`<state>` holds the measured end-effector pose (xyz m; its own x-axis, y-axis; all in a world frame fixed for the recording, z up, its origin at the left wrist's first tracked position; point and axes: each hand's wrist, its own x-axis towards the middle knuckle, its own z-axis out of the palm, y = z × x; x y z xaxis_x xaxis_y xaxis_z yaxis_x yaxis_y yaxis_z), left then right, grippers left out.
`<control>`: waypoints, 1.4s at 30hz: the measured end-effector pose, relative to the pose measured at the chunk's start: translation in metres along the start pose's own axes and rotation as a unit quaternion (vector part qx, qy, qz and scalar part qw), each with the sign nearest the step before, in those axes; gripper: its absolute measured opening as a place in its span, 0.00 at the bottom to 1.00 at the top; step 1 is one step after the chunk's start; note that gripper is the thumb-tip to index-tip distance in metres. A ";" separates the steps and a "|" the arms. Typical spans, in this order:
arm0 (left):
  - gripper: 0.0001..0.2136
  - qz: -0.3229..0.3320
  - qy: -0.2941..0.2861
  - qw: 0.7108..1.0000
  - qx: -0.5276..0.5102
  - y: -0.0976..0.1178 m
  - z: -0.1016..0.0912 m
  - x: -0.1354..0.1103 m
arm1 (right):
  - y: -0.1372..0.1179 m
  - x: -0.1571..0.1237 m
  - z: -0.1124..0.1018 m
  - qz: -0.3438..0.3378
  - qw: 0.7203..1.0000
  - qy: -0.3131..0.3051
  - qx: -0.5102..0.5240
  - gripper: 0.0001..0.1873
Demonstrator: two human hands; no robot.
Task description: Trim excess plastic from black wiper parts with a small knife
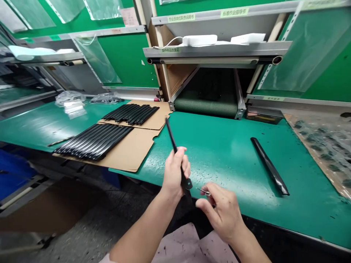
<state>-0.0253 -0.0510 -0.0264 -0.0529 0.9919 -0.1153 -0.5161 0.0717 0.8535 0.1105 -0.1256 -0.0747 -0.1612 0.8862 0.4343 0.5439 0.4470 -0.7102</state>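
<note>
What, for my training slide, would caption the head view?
Left hand grips a slim black part; right hand holds a small metallic item.

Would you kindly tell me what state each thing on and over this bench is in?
Left hand: closed around a bar.
Right hand: holding a small tool, partly hidden.
Loose piece: lying on the bench.
Cardboard: lying flat.
Other bars: side by side on it, in two groups.
Bags: crumpled.
Belt: running or stopped, cannot tell.
</note>
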 end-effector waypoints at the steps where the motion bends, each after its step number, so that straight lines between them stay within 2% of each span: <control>1: 0.12 -0.030 -0.010 1.000 0.000 -0.001 -0.001 0.002 | -0.002 0.000 0.004 -0.021 0.999 -0.008 -0.024 0.22; 3: 0.13 -0.071 -0.024 0.997 0.009 -0.005 -0.004 0.004 | -0.004 0.001 0.010 -0.044 0.996 -0.016 -0.080 0.26; 6: 0.14 -0.091 -0.037 0.995 0.035 -0.010 -0.006 0.003 | -0.002 0.006 0.012 -0.074 0.987 -0.036 -0.137 0.29; 12: 0.14 -0.123 -0.052 0.990 0.047 -0.015 -0.006 0.005 | 0.000 0.008 0.013 -0.097 0.979 -0.025 -0.176 0.31; 21: 0.13 -0.126 -0.033 0.991 0.023 -0.015 -0.008 0.008 | -0.002 0.005 0.017 -0.104 0.975 0.041 -0.192 0.31; 27: 0.15 -0.134 -0.014 0.991 -0.023 -0.015 -0.009 0.009 | -0.003 0.001 0.016 -0.116 0.977 0.040 -0.176 0.31; 37: 0.14 -0.139 -0.024 0.985 -0.095 -0.016 -0.010 0.009 | -0.002 -0.004 0.022 -0.056 0.980 0.049 -0.183 0.31; 42: 0.13 -0.124 -0.020 0.989 -0.075 -0.016 -0.010 0.010 | -0.005 -0.008 0.017 -0.102 0.983 0.021 -0.150 0.31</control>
<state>-0.0263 -0.0432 -0.0468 0.1237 0.9491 -0.2895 -0.6297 0.3006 0.7164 0.0948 -0.1326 -0.0839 -0.2619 0.7727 0.5783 0.7231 0.5539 -0.4126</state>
